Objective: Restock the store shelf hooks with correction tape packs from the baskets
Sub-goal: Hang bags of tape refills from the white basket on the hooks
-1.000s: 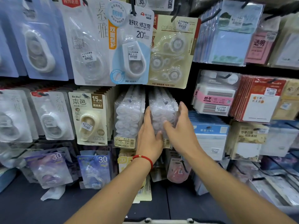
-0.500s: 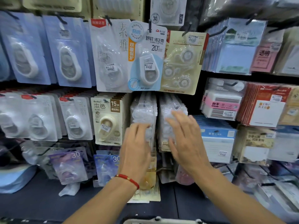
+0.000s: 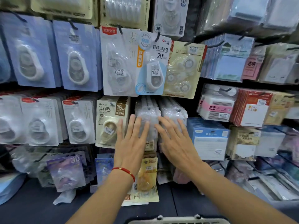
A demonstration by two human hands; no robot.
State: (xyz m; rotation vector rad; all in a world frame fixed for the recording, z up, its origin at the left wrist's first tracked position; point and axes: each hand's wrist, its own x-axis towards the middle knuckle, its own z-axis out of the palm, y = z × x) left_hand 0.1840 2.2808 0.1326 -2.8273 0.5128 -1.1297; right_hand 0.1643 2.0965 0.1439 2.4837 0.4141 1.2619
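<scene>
Two rows of clear correction tape refill packs hang side by side on hooks at mid shelf: a left row (image 3: 146,110) and a right row (image 3: 174,109). My left hand (image 3: 131,143), with a red bracelet on the wrist, lies flat with fingers spread against the front of the left row. My right hand (image 3: 174,141) is flat and spread across the gap and the right row's front. Neither hand grips a pack. A beige 15M tape pack (image 3: 111,122) hangs just left of my left hand.
Blue-card tape packs (image 3: 76,57) and white ones (image 3: 77,122) fill hooks to the left. Sticky notes and pads (image 3: 210,138) hang to the right. Purple 30 packs (image 3: 66,172) sit lower left. A basket rim (image 3: 178,219) shows at the bottom edge.
My hands let go of the right row of clear packs, opened flat and slid left onto both rows. The view tilted up and shifted left.
</scene>
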